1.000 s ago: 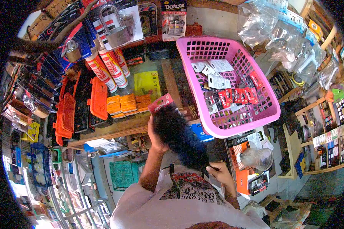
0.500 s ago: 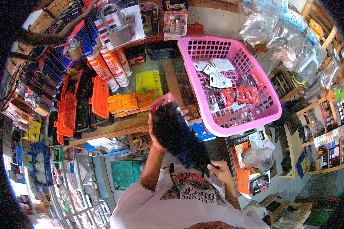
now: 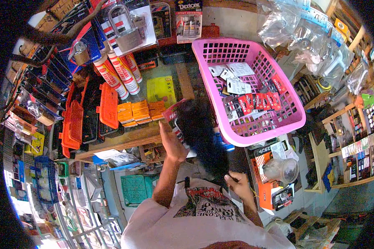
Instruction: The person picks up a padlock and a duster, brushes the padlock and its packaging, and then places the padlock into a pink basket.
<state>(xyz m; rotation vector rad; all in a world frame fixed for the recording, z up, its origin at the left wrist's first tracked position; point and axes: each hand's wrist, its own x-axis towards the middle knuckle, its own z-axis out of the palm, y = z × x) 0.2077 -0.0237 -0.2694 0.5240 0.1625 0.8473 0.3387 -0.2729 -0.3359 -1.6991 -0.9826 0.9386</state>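
Note:
My left hand [image 3: 173, 145] holds a blister pack with a red card top [image 3: 173, 111] near the counter's front edge, fingers mostly behind it. A black, fluffy feather duster [image 3: 203, 139] stretches from my right hand up across the pack's right side and hides part of it. My right hand [image 3: 239, 185] is closed round the duster's lower end, close to my shirt; the handle itself is hardly visible. Just right of the duster stands a pink plastic basket [image 3: 257, 139], holding several red-topped "HONA" packs [image 3: 259, 101] and white-carded packs [image 3: 239, 87].
Orange small boxes [image 3: 139, 112], silicone sealant tubes [image 3: 120, 74] and open orange cases [image 3: 72, 128] stand on the counter's left. Padlocks [image 3: 126, 39] hang above. Bagged goods [image 3: 311, 45] hang at upper right. A clear jar [image 3: 282, 170] stands below the basket.
The duster has swung up and to the right, uncovering more of my left palm and of the pack's lower part. The pack has tilted slightly. My right hand has barely shifted.

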